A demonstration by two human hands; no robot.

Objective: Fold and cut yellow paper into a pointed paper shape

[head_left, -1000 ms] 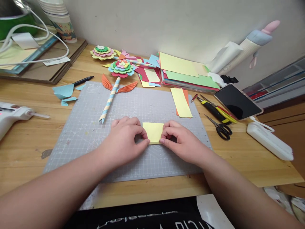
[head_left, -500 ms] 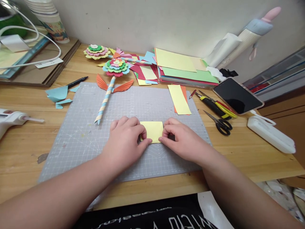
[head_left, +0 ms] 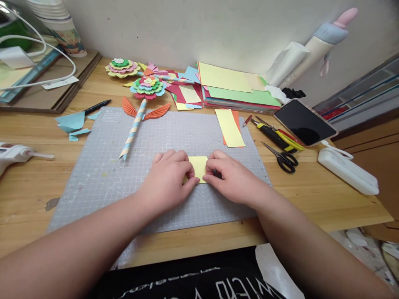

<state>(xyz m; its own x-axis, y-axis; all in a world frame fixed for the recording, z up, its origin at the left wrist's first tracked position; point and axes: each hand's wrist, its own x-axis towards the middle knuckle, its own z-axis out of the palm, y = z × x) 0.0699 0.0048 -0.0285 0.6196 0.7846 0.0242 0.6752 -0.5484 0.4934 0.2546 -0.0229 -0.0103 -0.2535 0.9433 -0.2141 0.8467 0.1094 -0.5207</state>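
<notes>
A small yellow paper piece (head_left: 198, 167) lies on the grey cutting mat (head_left: 102, 174), pinched between both hands. My left hand (head_left: 168, 180) grips its left edge with curled fingers and thumb. My right hand (head_left: 229, 176) grips its right edge the same way. Only a narrow strip of the paper shows between the fingers. A paper flower with a striped stem (head_left: 137, 120) and orange leaves lies at the mat's far left. A yellow strip over an orange one (head_left: 230, 128) lies at the mat's far right.
Scissors (head_left: 282, 158), a utility knife (head_left: 274, 137) and a phone (head_left: 304, 123) lie to the right, with a white case (head_left: 347, 170) beyond. Stacked coloured paper (head_left: 237, 91) sits at the back. A glue gun (head_left: 15, 153) and blue scraps (head_left: 73, 123) lie left.
My hands have come closer together over the yellow paper, so less of it shows between them. The view has shifted slightly.
</notes>
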